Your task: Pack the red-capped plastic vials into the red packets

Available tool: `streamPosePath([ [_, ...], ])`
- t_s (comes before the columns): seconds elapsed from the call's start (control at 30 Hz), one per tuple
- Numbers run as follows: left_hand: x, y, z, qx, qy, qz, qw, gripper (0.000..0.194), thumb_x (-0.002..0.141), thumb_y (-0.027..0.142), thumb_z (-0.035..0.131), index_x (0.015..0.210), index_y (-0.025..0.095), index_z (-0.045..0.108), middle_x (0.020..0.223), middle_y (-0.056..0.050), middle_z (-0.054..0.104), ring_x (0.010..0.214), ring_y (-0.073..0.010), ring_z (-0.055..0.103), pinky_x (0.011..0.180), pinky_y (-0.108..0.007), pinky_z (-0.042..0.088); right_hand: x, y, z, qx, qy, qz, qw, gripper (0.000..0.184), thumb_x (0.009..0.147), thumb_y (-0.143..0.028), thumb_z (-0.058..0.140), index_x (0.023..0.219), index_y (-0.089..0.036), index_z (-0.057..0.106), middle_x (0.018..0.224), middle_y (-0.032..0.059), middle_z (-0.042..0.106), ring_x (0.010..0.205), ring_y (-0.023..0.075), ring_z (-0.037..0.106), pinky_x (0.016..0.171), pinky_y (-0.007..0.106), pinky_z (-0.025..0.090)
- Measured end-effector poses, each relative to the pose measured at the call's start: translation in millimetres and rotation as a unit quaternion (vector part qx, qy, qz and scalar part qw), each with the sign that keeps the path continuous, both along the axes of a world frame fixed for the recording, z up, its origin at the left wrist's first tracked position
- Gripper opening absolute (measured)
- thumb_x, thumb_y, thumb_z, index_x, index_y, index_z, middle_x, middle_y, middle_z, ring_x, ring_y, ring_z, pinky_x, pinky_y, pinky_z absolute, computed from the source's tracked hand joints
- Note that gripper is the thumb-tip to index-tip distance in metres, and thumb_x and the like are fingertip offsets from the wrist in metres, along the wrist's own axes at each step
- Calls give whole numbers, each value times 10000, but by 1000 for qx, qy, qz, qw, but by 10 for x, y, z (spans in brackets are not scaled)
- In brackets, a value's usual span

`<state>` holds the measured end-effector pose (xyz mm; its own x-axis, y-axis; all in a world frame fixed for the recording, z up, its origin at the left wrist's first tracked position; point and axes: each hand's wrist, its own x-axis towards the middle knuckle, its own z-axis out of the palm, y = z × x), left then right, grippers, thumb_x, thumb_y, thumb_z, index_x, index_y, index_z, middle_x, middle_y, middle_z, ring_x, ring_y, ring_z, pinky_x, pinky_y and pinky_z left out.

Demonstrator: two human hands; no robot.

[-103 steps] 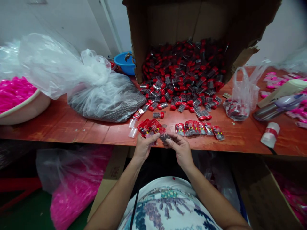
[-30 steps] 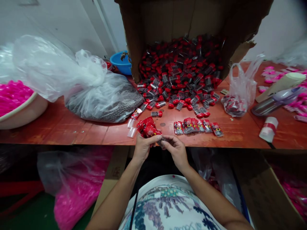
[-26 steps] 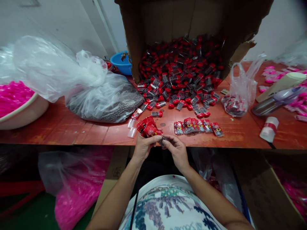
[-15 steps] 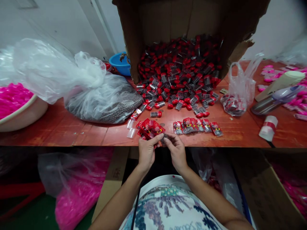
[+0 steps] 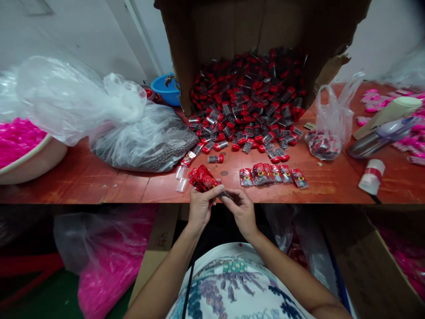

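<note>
At the table's front edge, both hands are closed on one small red printed packet (image 5: 206, 178). The fingers of my left hand (image 5: 199, 207) pinch it near the middle, while my right hand (image 5: 244, 212) grips its dark lower end; the fingers partly cover that end. More red packets (image 5: 193, 177) lie in a small heap just behind my left hand. To the right, a row of red-topped packets with grey contents (image 5: 261, 173) lies flat. One clear bottle with a red cap (image 5: 215, 158) rests on its side beyond the heap.
A torn cardboard box (image 5: 181, 53) on its side spills many red-capped bottles (image 5: 245, 110). Left of it are a plastic bag of dark beads (image 5: 146, 137), a blue bowl (image 5: 168, 91) and a basin (image 5: 53, 155) of pink pieces. A knotted bag (image 5: 328, 124) and a white roll (image 5: 372, 177) stand right.
The red packet in my hands has tilted, so that its printed face now shows above my left fingers. Both hands have shifted slightly left and stay close together.
</note>
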<state>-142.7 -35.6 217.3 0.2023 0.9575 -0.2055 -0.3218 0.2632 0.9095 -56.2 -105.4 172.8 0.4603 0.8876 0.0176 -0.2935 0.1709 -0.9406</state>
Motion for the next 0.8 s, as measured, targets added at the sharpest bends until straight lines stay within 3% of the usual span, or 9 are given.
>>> streamPosePath([
  [0.17, -30, 34, 67, -6, 9, -59, 998, 580, 545, 144, 802, 1085, 167, 593, 755, 3, 668, 463, -59, 506, 352, -147, 298, 41, -46, -44, -2, -117, -46, 992, 171, 791, -275, 661, 958, -246, 683, 907, 17, 655, 830, 161, 625, 748, 292, 506],
  [0.27, -40, 42, 100, -16, 18, -86, 996, 612, 542, 152, 804, 1110, 171, 575, 749, 2, 665, 479, -72, 530, 353, -145, 301, 46, -68, -4, -3, -122, -43, 992, 180, 793, -273, 662, 970, -252, 683, 913, 19, 657, 838, 164, 622, 771, 303, 506],
  [0.37, -37, 45, 87, -12, 21, -85, 996, 498, 549, 163, 805, 1006, 157, 606, 720, 5, 654, 468, -68, 515, 356, -149, 311, 49, -45, 44, -21, -47, -12, 999, 195, 784, -292, 670, 974, -246, 674, 898, 7, 674, 815, 156, 627, 757, 297, 517],
  [0.47, -34, 50, 25, -14, 1, -57, 998, 305, 552, 201, 814, 774, 134, 615, 622, 19, 604, 435, -53, 469, 357, -153, 324, 82, 13, 71, -38, 40, 21, 998, 223, 779, -332, 664, 971, -220, 670, 852, 9, 683, 726, 142, 618, 635, 262, 526],
  [0.53, -37, 54, -27, -32, -34, -36, 998, 291, 546, 251, 824, 690, 133, 600, 596, 21, 579, 432, -51, 456, 340, -151, 315, 111, 47, 80, -50, 87, 39, 994, 245, 769, -350, 667, 966, -204, 674, 813, 9, 678, 657, 128, 602, 564, 241, 518],
  [0.67, -47, 53, -114, -65, -98, -13, 993, 320, 544, 315, 834, 687, 141, 608, 609, 18, 574, 447, -52, 456, 309, -142, 278, 138, 63, 91, -65, 176, 70, 980, 246, 742, -352, 694, 935, -200, 679, 770, -1, 663, 578, 97, 579, 518, 208, 510],
  [0.8, -48, 40, -148, -86, -100, -47, 990, 317, 573, 311, 822, 777, 138, 652, 725, -34, 652, 477, -60, 485, 317, -147, 264, 137, 49, 75, -77, 222, 94, 967, 241, 737, -349, 702, 917, -190, 680, 712, 0, 650, 533, 87, 566, 483, 181, 495],
])
